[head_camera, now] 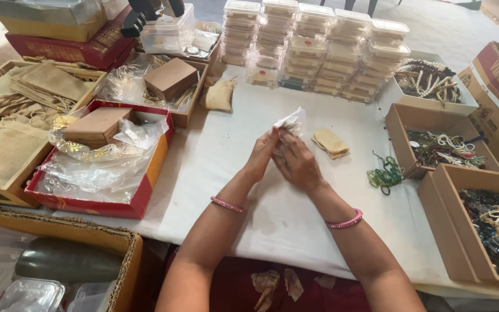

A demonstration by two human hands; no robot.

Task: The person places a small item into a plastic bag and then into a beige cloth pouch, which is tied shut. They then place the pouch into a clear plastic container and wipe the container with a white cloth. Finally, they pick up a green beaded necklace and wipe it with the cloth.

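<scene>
Both hands meet over the middle of the white-covered table (295,225). My left hand (261,155) and my right hand (295,162) together pinch a small white crumpled pouch or wrapper (291,121) held just above the cloth. Each wrist wears a pink bangle. A folded tan cloth pouch (330,143) lies just right of the hands. A string of green beads (384,174) lies further right.
Stacks of small clear lidded boxes (319,49) line the far edge. Cardboard trays of beaded jewellery (495,225) sit at right. A red box with clear plastic bags (102,167) and a tray of jute pouches (7,127) stand at left.
</scene>
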